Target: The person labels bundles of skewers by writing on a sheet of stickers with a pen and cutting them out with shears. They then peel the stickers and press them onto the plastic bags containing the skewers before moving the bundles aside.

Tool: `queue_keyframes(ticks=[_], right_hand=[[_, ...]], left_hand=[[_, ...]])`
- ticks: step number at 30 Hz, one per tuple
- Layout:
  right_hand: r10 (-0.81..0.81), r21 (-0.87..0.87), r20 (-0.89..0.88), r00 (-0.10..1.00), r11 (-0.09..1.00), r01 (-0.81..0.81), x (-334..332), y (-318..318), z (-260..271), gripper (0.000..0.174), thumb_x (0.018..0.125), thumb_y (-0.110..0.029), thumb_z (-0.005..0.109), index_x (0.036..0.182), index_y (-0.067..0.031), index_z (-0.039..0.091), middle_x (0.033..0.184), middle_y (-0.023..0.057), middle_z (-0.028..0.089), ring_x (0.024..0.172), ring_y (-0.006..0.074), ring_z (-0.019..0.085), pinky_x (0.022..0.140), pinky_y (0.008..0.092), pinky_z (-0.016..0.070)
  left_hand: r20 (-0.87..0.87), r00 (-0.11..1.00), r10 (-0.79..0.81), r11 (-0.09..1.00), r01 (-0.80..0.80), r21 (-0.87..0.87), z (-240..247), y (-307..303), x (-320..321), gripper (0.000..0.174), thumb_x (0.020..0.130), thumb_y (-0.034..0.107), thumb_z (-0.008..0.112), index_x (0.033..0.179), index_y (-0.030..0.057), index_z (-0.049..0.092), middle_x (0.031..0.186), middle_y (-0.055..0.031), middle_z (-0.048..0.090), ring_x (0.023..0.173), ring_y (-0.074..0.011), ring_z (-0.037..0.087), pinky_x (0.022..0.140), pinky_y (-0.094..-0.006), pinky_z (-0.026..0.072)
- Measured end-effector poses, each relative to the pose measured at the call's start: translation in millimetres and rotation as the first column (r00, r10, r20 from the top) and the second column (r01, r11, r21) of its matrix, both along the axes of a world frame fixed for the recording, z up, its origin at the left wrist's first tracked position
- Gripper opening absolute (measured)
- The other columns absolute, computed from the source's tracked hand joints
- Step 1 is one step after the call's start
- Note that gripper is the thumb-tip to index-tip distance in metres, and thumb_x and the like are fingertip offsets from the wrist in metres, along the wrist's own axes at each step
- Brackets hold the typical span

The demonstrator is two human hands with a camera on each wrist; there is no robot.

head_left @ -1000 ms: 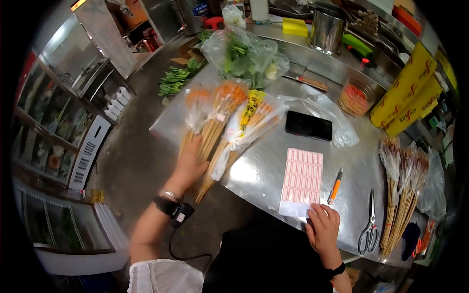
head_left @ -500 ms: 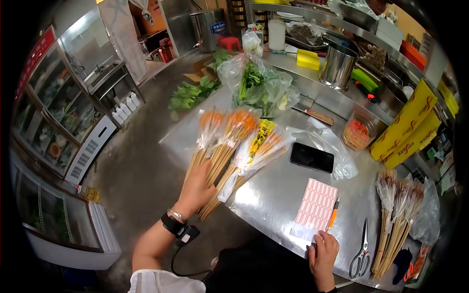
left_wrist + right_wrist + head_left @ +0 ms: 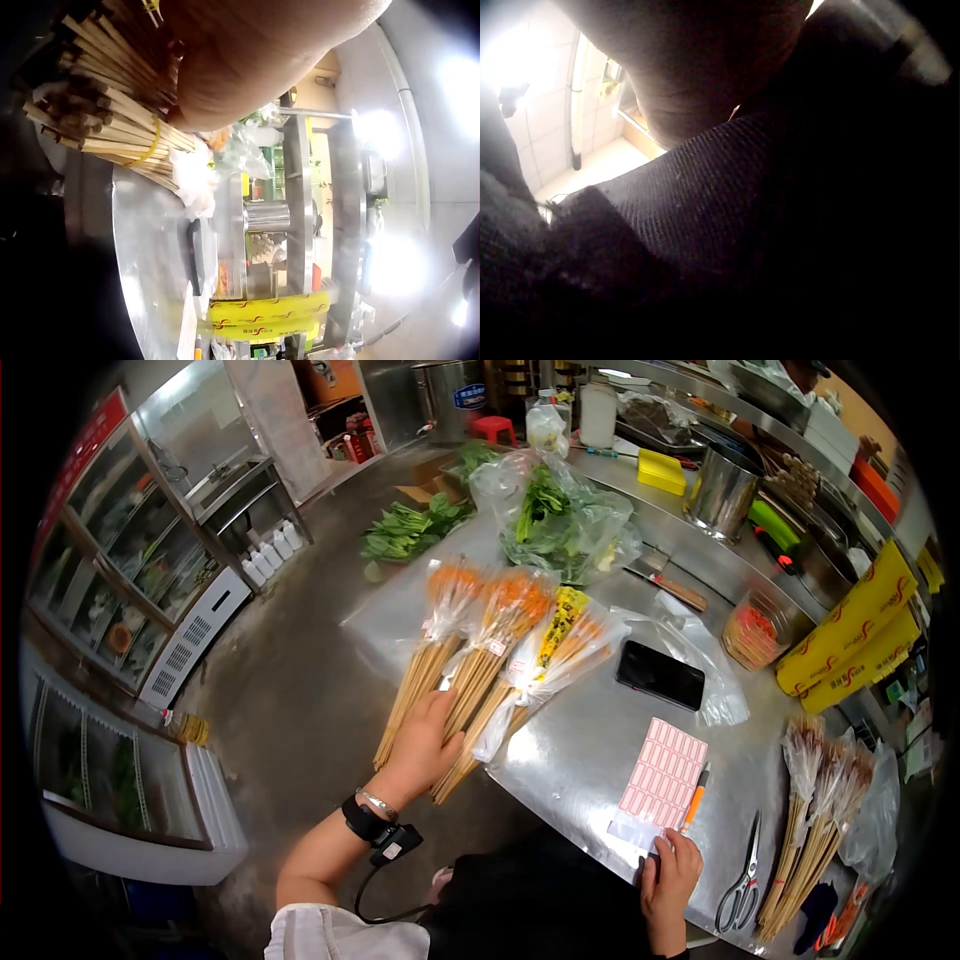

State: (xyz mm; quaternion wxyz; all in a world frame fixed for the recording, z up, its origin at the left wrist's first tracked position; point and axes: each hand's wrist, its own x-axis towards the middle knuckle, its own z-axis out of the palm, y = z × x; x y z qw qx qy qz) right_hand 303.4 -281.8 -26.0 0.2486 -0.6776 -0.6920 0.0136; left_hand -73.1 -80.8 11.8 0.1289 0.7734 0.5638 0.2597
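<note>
In the head view, several bundles of wooden skewers lie side by side at the table's left edge, orange food at their far ends under clear plastic. My left hand (image 3: 425, 740) grips the bare sticks of the middle skewer bundle (image 3: 474, 690). Beside it lies a skewer bundle wrapped with yellow printed tape (image 3: 560, 626). The left wrist view shows the stick ends (image 3: 97, 127) close under the palm. My right hand (image 3: 672, 875) rests at the table edge, its fingertips on the lower edge of a sheet of red-bordered labels (image 3: 664, 765). Darkness hides its fingers in the right wrist view.
An orange pen (image 3: 697, 797) lies against the label sheet, a black phone (image 3: 660, 675) behind it. Scissors (image 3: 740, 890) and more bagged skewers (image 3: 805, 830) are at right. Bagged greens (image 3: 560, 520), a plastic tub (image 3: 752, 635) and yellow film rolls (image 3: 850, 640) stand farther back.
The head view has shifted. The label sheet has turned clockwise and come up against the pen, with my right fingertips still at its lower edge. My left hand keeps its place on the skewers.
</note>
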Motion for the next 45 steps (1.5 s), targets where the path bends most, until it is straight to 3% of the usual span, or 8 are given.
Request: queue_keyframes(ticks=[10, 14, 18, 23, 30, 32, 41, 45], right_hand=[[-0.006, -0.023, -0.003, 1.0, 1.0, 0.006, -3, 0, 4, 0.035, 0.08, -0.01, 0.067, 0.114, -0.0016, 0.062, 0.126, 0.0167, 0.058, 0.117, 0.0384, 0.051, 0.101, 0.0483, 0.037], [-0.005, -0.015, -0.018, 1.0, 1.0, 0.005, -3, 3, 8, 0.036, 0.079, -0.009, 0.069, 0.114, -0.0013, 0.062, 0.126, 0.0163, 0.058, 0.116, 0.0379, 0.052, 0.1, 0.0477, 0.0376], [-0.014, -0.016, -0.018, 1.0, 1.0, 0.014, -4, 2, 10, 0.035, 0.079, -0.009, 0.07, 0.113, -0.0016, 0.064, 0.126, 0.0152, 0.059, 0.116, 0.0367, 0.053, 0.1, 0.0466, 0.0387], [-0.003, 0.017, -0.016, 1.0, 1.0, 0.003, -3, 2, 12, 0.034, 0.079, -0.011, 0.071, 0.111, -0.0023, 0.065, 0.125, 0.0144, 0.06, 0.114, 0.0363, 0.054, 0.098, 0.0459, 0.0401], [0.017, 0.082, -0.119, 0.993, 0.997, -0.007, 4, 0, 1, 0.035, 0.078, -0.01, 0.071, 0.111, -0.0024, 0.063, 0.123, 0.0169, 0.06, 0.114, 0.0378, 0.056, 0.097, 0.0478, 0.0435], [-0.006, 0.082, -0.112, 0.994, 0.997, 0.015, 8, 1, 6, 0.035, 0.08, -0.014, 0.073, 0.112, -0.0037, 0.064, 0.123, 0.0147, 0.061, 0.115, 0.0343, 0.057, 0.095, 0.0451, 0.0445], [-0.011, 0.141, -0.205, 0.979, 0.989, 0.041, 15, -12, -7, 0.04, 0.087, -0.019, 0.068, 0.122, -0.0028, 0.059, 0.126, 0.0142, 0.057, 0.118, 0.0324, 0.053, 0.1, 0.045, 0.0411], [-0.018, 0.151, -0.273, 0.962, 0.987, 0.061, 17, -16, -7, 0.04, 0.087, -0.019, 0.068, 0.123, -0.0025, 0.059, 0.126, 0.0146, 0.058, 0.118, 0.0327, 0.053, 0.1, 0.0456, 0.0411]], left_hand=[[-0.046, 0.968, 0.246, 0.968, -0.242, 0.072, 2, 13, -48, 0.063, 0.083, 0.023, 0.071, 0.136, -0.0007, 0.046, 0.139, -0.0231, 0.048, 0.128, -0.041, 0.046, 0.106, -0.0455, 0.0413], [0.116, 0.944, 0.31, 0.921, -0.268, -0.281, -7, 12, -55, 0.084, 0.083, 0.033, 0.075, 0.147, -0.0023, 0.034, 0.145, -0.0266, 0.042, 0.136, -0.0414, 0.041, 0.113, -0.0451, 0.0354], [0.176, 0.979, 0.1, 0.972, -0.059, -0.226, -3, 1, -37, 0.112, 0.069, 0.046, 0.086, 0.152, -0.0012, 0.026, 0.151, -0.0282, 0.035, 0.143, -0.0417, 0.03, 0.116, -0.0465, 0.0311], [-0.207, 0.976, 0.071, 0.953, -0.127, -0.276, 13, -25, 6, 0.127, 0.056, 0.053, 0.09, 0.155, 0.0099, 0.024, 0.158, -0.0346, 0.008, 0.143, -0.0524, 0.023, 0.115, -0.0498, 0.032], [-0.257, 0.966, -0.027, 0.999, 0.019, -0.033, -15, -32, 19, 0.109, 0.066, 0.035, 0.087, 0.154, 0.0082, 0.029, 0.157, -0.0325, 0.016, 0.144, -0.0475, 0.025, 0.115, -0.0489, 0.0323], [0.018, 1.0, -0.005, 0.986, 0.008, -0.166, -18, -33, 40, 0.103, 0.068, 0.03, 0.085, 0.153, 0.0067, 0.03, 0.158, -0.031, 0.015, 0.145, -0.0463, 0.025, 0.116, -0.0483, 0.0294], [-0.012, 0.997, -0.071, 0.994, 0.069, -0.08, -52, -46, 47, 0.085, 0.086, 0.029, 0.074, 0.155, 0.0082, 0.029, 0.162, -0.0258, 0.008, 0.149, -0.0402, 0.017, 0.118, -0.0468, 0.0232], [0.022, 0.999, -0.045, 0.987, 0.048, -0.151, -32, -50, 56, 0.088, 0.079, 0.025, 0.074, 0.154, 0.0076, 0.03, 0.16, -0.0262, 0.017, 0.148, -0.0417, 0.019, 0.118, -0.0481, 0.0217]])
